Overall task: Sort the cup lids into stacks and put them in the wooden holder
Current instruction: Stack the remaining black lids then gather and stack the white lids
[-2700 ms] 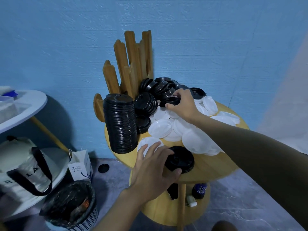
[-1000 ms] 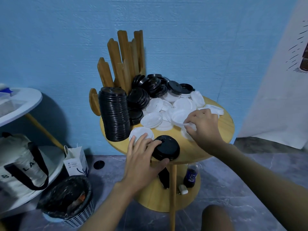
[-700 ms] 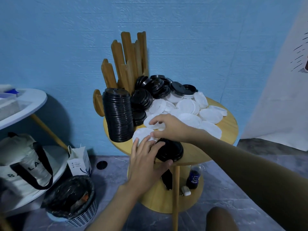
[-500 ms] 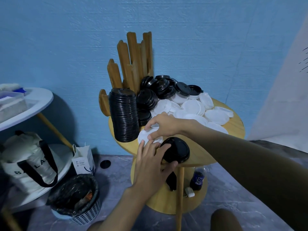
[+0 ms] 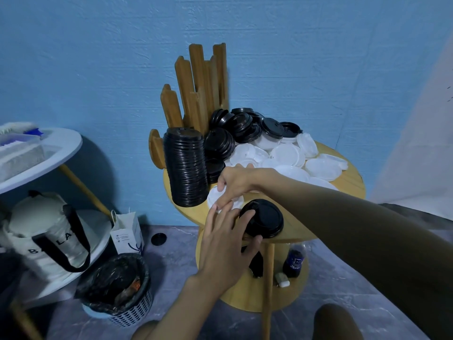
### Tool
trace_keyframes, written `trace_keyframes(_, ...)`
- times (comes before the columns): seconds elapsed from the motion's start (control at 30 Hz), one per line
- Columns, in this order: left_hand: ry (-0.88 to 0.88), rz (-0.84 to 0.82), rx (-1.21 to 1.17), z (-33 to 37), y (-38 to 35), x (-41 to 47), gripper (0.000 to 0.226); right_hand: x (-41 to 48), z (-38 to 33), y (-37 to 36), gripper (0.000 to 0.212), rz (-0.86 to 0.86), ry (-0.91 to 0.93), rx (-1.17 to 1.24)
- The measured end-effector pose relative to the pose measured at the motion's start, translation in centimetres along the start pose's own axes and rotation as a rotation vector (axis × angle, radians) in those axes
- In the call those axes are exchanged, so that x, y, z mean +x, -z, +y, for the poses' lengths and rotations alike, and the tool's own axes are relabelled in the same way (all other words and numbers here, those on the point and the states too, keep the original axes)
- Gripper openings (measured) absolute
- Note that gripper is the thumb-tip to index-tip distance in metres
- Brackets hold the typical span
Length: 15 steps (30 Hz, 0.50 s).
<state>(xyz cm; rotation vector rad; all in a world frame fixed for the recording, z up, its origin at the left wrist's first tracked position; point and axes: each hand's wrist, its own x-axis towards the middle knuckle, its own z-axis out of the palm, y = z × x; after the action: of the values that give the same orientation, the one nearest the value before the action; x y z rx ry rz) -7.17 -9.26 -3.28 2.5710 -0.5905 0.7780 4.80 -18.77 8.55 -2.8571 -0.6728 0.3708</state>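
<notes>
The wooden holder [image 5: 196, 89] stands upright at the back of the round wooden table [image 5: 353, 177]. In front of it rises a tall stack of black lids [image 5: 185, 168], with loose black lids [image 5: 242, 126] piled behind and several white lids [image 5: 286, 155] spread across the middle. My right hand [image 5: 236, 182] pinches a white lid over a small white stack [image 5: 213, 197] beside the tall black stack. My left hand [image 5: 228, 241] grips a short stack of black lids [image 5: 266, 220] at the table's front edge, with the thumb at its front rim and the fingers on its left rim.
A bin lined with a black bag [image 5: 115, 288], a small paper bag [image 5: 127, 236] and one black lid [image 5: 158, 239] sit on the floor at left. Further left are a white table [image 5: 49, 148] and a tote bag [image 5: 46, 236]. A bottle [image 5: 294, 261] stands on the lower shelf.
My right hand came from the black pile at the back to the white lids at right, then carried a white lid left to the small white stack. My left hand stayed on the black lids.
</notes>
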Motion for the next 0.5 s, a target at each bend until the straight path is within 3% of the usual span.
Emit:
trace_keyframes(0.17,-0.02,-0.01,0.048,0.3,0.2,-0.2,0.049,-0.2,-0.1,-0.5,0.058,0.112,-0.042,0.005)
trace_keyframes(0.37,0.0,0.016,0.032,0.1,0.2,0.3,0.049,-1.3,1.9,1.0,0.051,0.313,-0.062,0.291)
trace_keyframes(0.5,0.09,-0.061,-0.021,-0.1,0.2,1.8,0.059,-4.0,5.2,2.9,0.051,0.437,-0.109,0.398)
